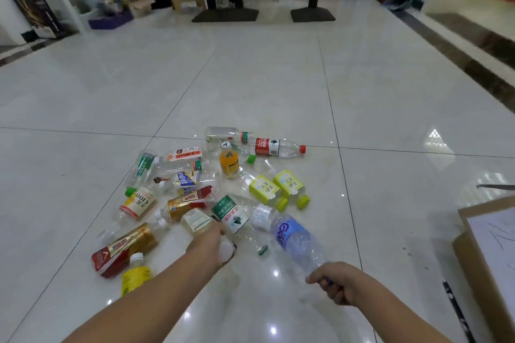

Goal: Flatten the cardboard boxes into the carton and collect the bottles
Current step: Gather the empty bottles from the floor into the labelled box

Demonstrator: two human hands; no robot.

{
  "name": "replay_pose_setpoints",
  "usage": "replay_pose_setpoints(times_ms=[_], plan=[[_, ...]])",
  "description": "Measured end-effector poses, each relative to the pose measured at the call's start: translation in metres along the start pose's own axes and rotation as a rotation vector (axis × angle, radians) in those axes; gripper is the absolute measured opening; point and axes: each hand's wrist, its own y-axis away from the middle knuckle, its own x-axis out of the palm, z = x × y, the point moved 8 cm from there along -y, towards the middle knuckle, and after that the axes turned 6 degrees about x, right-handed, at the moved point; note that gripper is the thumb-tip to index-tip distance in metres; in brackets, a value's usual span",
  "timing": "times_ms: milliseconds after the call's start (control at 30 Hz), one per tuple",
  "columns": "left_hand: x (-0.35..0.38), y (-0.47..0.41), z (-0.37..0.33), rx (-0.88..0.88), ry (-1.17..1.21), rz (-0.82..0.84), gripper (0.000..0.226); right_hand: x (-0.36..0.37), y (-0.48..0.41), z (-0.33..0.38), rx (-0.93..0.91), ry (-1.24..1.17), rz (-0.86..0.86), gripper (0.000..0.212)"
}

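With the right hand (331,282), grips the blue-label bottle (295,239) by its neck end, fingers curled tight round it, just left of the carton (473,264) and nearer to it than any other bottle. With the left hand (211,242), closes over a white rounded thing (226,253) farther left of the carton; hard to tell whether a cap or the end of a bottle. Leaves the rest of the bottles (195,189) lying in a loose heap on the floor (278,78), well left of the carton and beyond it.

Likely trouble from here:
- Holding a long, thin-walled bottle by one end only: may swing or slip out on the way right to the carton, and could sweep neighbours aside.
- Glossy tile under round bottles: any nudge may send one rolling away from the carton, the red-label bottle (267,147) at the far edge soonest.
- Loose green cap (262,249) lying left of the carton, small and easy to leave behind.
- Orange bottle (229,166) appears to hold liquid: probably heavier, and might leak if dropped in.
- Cannot judge the room left inside the carton.
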Motion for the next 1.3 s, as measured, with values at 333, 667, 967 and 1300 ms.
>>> replay_pose_setpoints(times_ms=[333, 667, 967, 1300], plan=[[0.256, 0.188, 0.026, 0.189, -0.333, 0.688, 0.044, -0.161, 0.130, -0.006, -0.458, -1.294, 0.002, 0.032], [0.396, 0.382, 0.226, 0.546, -0.998, 1.324, 0.059, -0.302, 0.172, -0.156, -0.560, -1.584, -0.423, 0.035], [0.369, 0.317, 0.198, 0.759, -1.240, 1.237, 0.046, -0.312, 0.163, -0.173, -0.339, -1.476, -0.915, 0.015], [0.170, 0.086, -0.035, 0.584, -1.457, 0.648, 0.038, -0.159, 0.109, 0.021, -0.664, -0.221, -0.876, 0.004]])
